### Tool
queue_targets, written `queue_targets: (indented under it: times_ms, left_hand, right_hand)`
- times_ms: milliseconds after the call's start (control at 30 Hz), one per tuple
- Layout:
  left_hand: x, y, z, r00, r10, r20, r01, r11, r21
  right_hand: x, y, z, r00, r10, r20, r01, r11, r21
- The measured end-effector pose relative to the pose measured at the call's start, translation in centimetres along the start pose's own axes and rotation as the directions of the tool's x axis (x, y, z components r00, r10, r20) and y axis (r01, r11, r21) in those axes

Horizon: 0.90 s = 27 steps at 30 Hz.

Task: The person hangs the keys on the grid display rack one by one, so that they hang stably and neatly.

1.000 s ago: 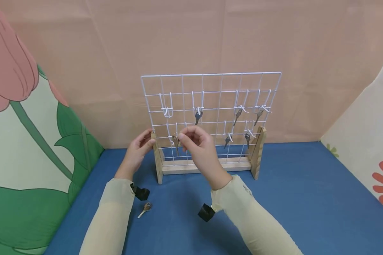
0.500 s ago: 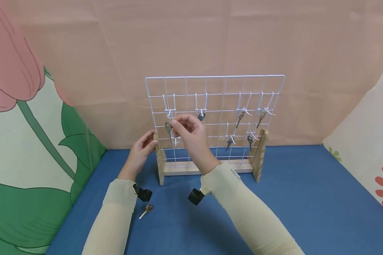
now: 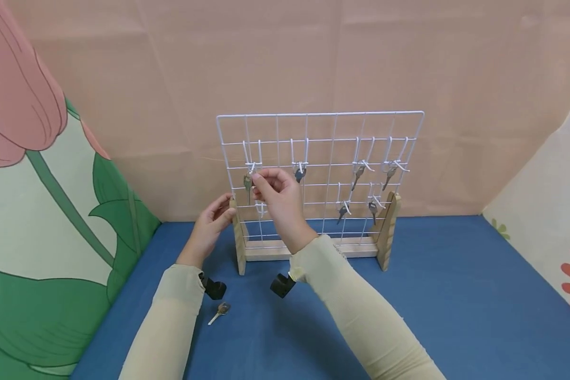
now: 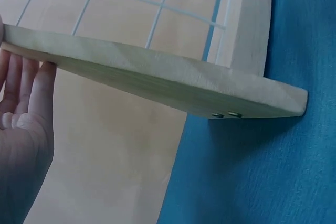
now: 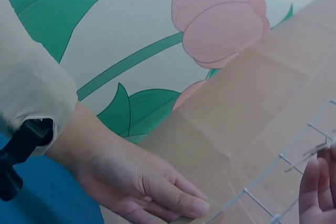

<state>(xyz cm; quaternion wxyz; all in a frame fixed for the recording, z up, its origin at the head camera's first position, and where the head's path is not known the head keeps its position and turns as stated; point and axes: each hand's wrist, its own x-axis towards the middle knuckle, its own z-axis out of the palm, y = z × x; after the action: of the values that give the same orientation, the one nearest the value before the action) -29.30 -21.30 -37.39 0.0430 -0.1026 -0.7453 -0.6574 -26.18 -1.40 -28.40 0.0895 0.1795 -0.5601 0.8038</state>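
Note:
My right hand pinches a brassy key between thumb and fingers, its blade hanging down. The key's head is right at the upper-left hook of a white wire grid rack. On the left, my other hand grips the rack's wooden side post, thumb in front. The left wrist view shows its fingers behind that post. In the right wrist view the key shows edge-on by the right fingertips.
Several keys hang from other hooks, among them a dark key and a key at lower right. A loose key lies on the blue table near the left sleeve. The lower-left hook holds no key.
My right hand has lifted the key from in front of the lower-left hook, up and leftward to the upper-left hook. The left hand keeps its grip on the post.

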Motion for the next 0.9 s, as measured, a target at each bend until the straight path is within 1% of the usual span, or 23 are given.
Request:
queue_targets:
  times_ms: [133,233,333,400,467,500,533,567,600,633,667,700,733,767,800,833,900]
  left_hand:
    - [0.2,0.3,0.0,1.0,-0.009,0.0,0.009,1.0,-0.011]
    - [0.2,0.3,0.2,1.0,0.002,-0.001,-0.002,1.0,-0.021]
    - [0.1,0.0,0.5,1.0,0.005,-0.016,-0.005,1.0,-0.022]
    - [0.0,0.0,0.5,1.0,-0.001,-0.02,0.0,1.0,-0.019]
    - [-0.1,0.0,0.4,1.0,-0.011,-0.015,0.011,1.0,-0.008]
    - [-0.1,0.0,0.3,1.0,-0.012,-0.009,0.012,1.0,-0.009]
    - [-0.1,0.1,0.2,1.0,-0.01,-0.002,0.01,1.0,-0.003]
    - [0.0,0.2,0.0,1.0,-0.011,0.003,0.011,1.0,-0.001]
    - [0.0,0.3,-0.1,1.0,-0.013,0.007,0.013,1.0,0.0]
    - [0.1,0.4,-0.3,1.0,-0.014,0.014,0.014,1.0,-0.001]
    - [0.1,0.5,-0.4,1.0,-0.014,0.019,0.014,1.0,-0.001]
    - [0.2,0.6,-0.5,1.0,-0.015,0.024,0.015,1.0,-0.001]
    - [0.2,0.7,-0.6,0.999,-0.016,0.033,0.015,1.0,0.002]
    - [0.2,0.7,-0.6,0.999,-0.02,0.039,0.02,1.0,-0.003]
    - [0.2,0.7,-0.6,0.999,-0.022,0.049,0.022,1.0,-0.005]
    - [0.2,0.7,-0.6,0.998,-0.022,0.057,0.023,1.0,-0.006]
    - [0.3,0.6,-0.6,0.997,-0.025,0.073,0.025,1.0,-0.005]
  right_hand:
    - [-0.3,0.2,0.1,1.0,0.008,-0.019,-0.007,1.0,0.009]
    - [-1.4,0.4,-0.3,1.0,-0.006,-0.013,0.006,1.0,0.005]
    - [-3.2,0.9,-1.1,0.999,-0.004,0.037,0.005,1.0,-0.017]
    - [-4.8,1.5,-1.8,0.996,0.023,0.089,-0.02,0.999,-0.033]
    - [-6.6,2.4,-2.8,0.984,0.079,0.162,-0.067,0.995,-0.079]
    - [-7.4,3.0,-3.4,0.971,0.122,0.207,-0.098,0.988,-0.122]
    - [-8.2,3.6,-3.9,0.95,0.172,0.26,-0.126,0.975,-0.182]
    - [-8.8,4.2,-4.5,0.922,0.233,0.31,-0.152,0.952,-0.264]
    - [-9.5,4.9,-4.9,0.883,0.3,0.362,-0.169,0.921,-0.352]
    - [-10.0,5.7,-5.3,0.839,0.363,0.406,-0.167,0.881,-0.443]
    - [-10.6,6.3,-5.5,0.794,0.424,0.435,-0.157,0.835,-0.528]
    - [-11.1,7.0,-5.7,0.754,0.474,0.455,-0.137,0.79,-0.597]
    - [-11.5,7.7,-5.6,0.723,0.51,0.466,-0.111,0.752,-0.65]
    - [-12.0,8.4,-5.5,0.701,0.539,0.467,-0.094,0.719,-0.689]
    - [-12.4,8.9,-5.3,0.689,0.558,0.463,-0.09,0.699,-0.709]
    - [-12.8,9.4,-4.9,0.691,0.563,0.453,-0.083,0.685,-0.724]
    - [-13.3,10.2,-4.2,0.704,0.558,0.439,-0.064,0.665,-0.744]
